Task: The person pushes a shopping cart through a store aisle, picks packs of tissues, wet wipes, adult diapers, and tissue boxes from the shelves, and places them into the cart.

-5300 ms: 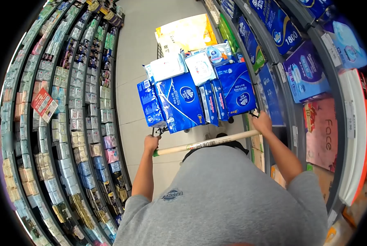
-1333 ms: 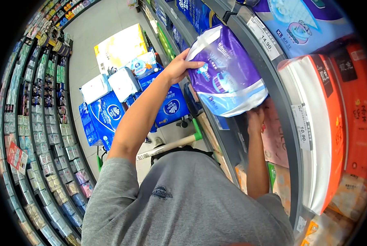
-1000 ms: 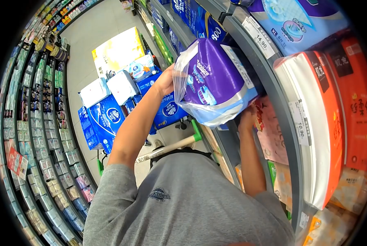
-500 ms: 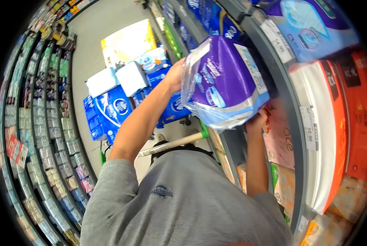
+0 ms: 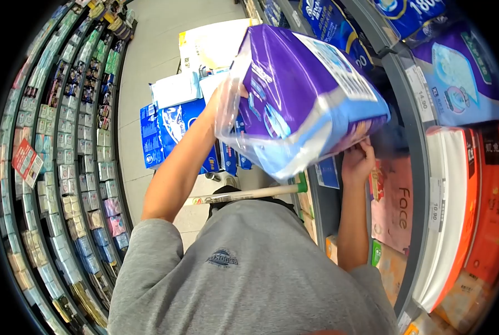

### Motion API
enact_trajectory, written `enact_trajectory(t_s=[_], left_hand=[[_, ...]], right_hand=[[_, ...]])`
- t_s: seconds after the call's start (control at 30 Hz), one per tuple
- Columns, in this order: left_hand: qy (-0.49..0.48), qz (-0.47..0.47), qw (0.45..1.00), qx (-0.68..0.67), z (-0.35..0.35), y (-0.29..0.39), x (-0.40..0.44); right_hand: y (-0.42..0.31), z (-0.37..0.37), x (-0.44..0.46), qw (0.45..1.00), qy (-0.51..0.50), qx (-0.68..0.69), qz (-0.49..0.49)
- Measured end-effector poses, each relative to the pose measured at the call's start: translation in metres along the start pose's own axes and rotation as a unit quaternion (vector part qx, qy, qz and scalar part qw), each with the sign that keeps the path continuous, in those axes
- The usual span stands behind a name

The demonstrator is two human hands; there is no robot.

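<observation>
Two hands meet the purple pack, which tilts at one o'clock in my view. My left hand, near eleven o'clock, is closed on its left end, where loose clear wrap partly covers my fingers. My right hand, at three o'clock, has its fingertips at the pack's lower right edge — whether they pinch it or only prop it, I cannot tell.

What has just changed is the tilt: compared with half a second ago, the pack is turned further, its white label shows broader, and it looms larger, hiding more of the load beyond. That means, I judge, its weight rests on me rather than on the shelf.

Past its left end, towards ten o'clock, lie a white pack and blue packs; the cart handle crosses at six o'clock, touched by neither hand. Just beside my right wrist, nearer four o'clock, stands a pink pack marked "Face".
</observation>
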State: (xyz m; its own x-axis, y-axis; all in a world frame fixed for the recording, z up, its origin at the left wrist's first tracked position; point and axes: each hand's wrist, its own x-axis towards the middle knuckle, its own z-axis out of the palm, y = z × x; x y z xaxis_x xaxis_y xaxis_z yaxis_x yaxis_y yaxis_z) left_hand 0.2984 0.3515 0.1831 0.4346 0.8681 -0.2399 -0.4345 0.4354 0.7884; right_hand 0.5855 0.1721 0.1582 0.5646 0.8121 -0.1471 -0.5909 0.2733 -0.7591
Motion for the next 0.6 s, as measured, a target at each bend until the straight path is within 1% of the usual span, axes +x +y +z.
enact_trajectory(t_s=[0.03, 0.07, 0.1, 0.13, 0.17, 0.2, 0.23, 0.27, 0.33, 0.47, 0.5, 0.53, 0.57, 0.6], left_hand=[[-0.005, 0.008, 1.0, 0.003, 0.005, 0.017, -0.012], [-0.011, 0.016, 1.0, 0.006, 0.004, 0.031, -0.021], [-0.046, 0.045, 0.998, 0.023, -0.001, 0.044, -0.025], [-0.045, 0.111, 0.982, 0.149, -0.003, 0.05, -0.034], [-0.024, 0.091, 0.979, 0.18, -0.023, 0.059, -0.022], [-0.002, 0.07, 0.975, 0.212, -0.02, 0.077, -0.021], [0.044, 0.125, 0.986, 0.101, -0.014, 0.084, -0.023], [0.071, 0.085, 0.991, 0.074, -0.052, 0.091, -0.002], [0.07, 0.077, 0.993, 0.052, -0.046, 0.116, -0.013], [0.101, 0.098, 0.982, 0.124, -0.056, 0.141, -0.008], [0.104, 0.099, 0.981, 0.127, -0.064, 0.145, -0.002], [0.105, 0.097, 0.981, 0.131, -0.075, 0.15, 0.006], [0.106, 0.091, 0.981, 0.133, -0.084, 0.152, 0.013], [0.11, 0.083, 0.981, 0.135, -0.087, 0.154, 0.017]], right_hand=[[0.006, -0.001, 0.01, 1.0, -0.028, -0.002, 0.003], [0.007, 0.012, 0.017, 0.999, -0.033, -0.004, 0.006], [0.006, 0.029, 0.022, 0.997, -0.07, -0.009, -0.012], [0.006, 0.046, 0.028, 0.994, -0.107, -0.013, -0.031], [0.006, 0.061, 0.035, 0.99, -0.135, 0.0, -0.039], [0.006, 0.076, 0.044, 0.99, -0.139, 0.001, -0.038], [0.005, 0.092, 0.053, 0.984, -0.165, -0.032, -0.053], [0.005, 0.109, 0.062, 0.977, -0.19, -0.064, -0.068], [0.002, 0.153, 0.077, 0.968, -0.219, -0.087, -0.082], [0.016, 0.227, 0.12, 0.956, -0.236, -0.132, -0.113], [0.026, 0.241, 0.138, 0.961, -0.208, -0.141, -0.114], [0.036, 0.257, 0.162, 0.962, -0.207, -0.138, -0.112], [0.046, 0.268, 0.186, 0.952, -0.235, -0.156, -0.116], [0.051, 0.276, 0.192, 0.942, -0.26, -0.175, -0.118]])
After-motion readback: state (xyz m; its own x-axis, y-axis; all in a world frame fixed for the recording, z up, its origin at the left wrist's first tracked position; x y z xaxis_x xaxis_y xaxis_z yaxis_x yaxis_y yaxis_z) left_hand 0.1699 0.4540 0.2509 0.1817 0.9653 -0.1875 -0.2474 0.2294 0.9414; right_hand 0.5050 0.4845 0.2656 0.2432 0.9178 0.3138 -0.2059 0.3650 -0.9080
